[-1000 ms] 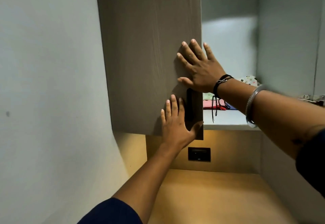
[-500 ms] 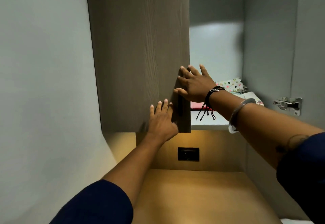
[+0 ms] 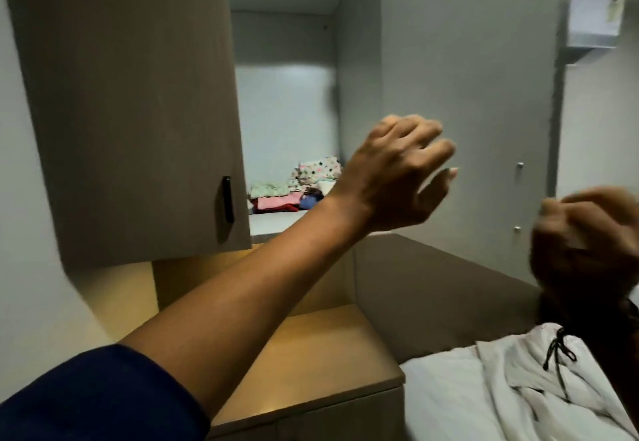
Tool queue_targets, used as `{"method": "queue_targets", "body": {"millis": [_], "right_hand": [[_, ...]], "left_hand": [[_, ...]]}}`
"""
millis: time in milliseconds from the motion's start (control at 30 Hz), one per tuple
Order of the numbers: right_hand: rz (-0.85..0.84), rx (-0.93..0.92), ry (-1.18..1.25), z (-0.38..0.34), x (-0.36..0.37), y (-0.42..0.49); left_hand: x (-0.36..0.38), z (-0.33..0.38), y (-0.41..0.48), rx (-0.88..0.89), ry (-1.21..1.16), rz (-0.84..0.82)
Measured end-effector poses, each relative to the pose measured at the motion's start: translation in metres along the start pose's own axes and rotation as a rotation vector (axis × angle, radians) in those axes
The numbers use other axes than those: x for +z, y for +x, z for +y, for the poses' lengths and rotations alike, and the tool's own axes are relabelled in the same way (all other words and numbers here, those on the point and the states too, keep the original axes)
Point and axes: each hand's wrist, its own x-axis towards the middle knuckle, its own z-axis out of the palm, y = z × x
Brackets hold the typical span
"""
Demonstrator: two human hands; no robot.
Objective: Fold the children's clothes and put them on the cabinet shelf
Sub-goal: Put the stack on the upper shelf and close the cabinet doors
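Left hand (image 3: 397,177) grip loose, empty; right hand (image 3: 587,243) blurred, grip unclear; clothes (image 3: 294,188) on shelf (image 3: 276,222).

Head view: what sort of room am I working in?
Probably a bedroom: a wall cabinet holds folded children's clothes, a low wooden unit stands below, and white bedding lies beside it.

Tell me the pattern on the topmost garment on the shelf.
The topmost garment is pale with small coloured spots; head view.

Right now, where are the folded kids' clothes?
In the head view, the folded clothes sit on the cabinet shelf, just right of the door's black handle.
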Motion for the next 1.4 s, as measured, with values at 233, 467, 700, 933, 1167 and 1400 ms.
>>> {"method": "queue_targets", "body": {"millis": [233, 467, 700, 933, 1167, 1400], "right_hand": [[-0.221, 0.842, 0.577, 0.062, 0.000, -0.008], [-0.574, 0.913, 0.925, 0.050, 0.032, -0.047], [-0.683, 0.747, 1.084, -0.034, 0.085, -0.074], [-0.693, 0.407, 0.589, -0.126, 0.194, -0.096], [-0.742, 0.160, 0.160, -0.160, 0.332, -0.111], [-0.685, 0.109, 0.030, -0.156, 0.405, -0.137]], "left_hand": [[0.057, 0.095, 0.100, 0.098, 0.160, -0.291], [0.100, 0.104, 0.095, -0.106, 0.399, -0.518], [0.059, 0.043, 0.022, -0.203, 0.544, -0.357], [0.030, -0.079, -0.082, -0.314, 0.657, -0.433], [0.063, -0.200, -0.159, -0.443, 0.610, -0.544], [0.097, -0.259, -0.188, -0.405, 0.501, -0.503]]}}
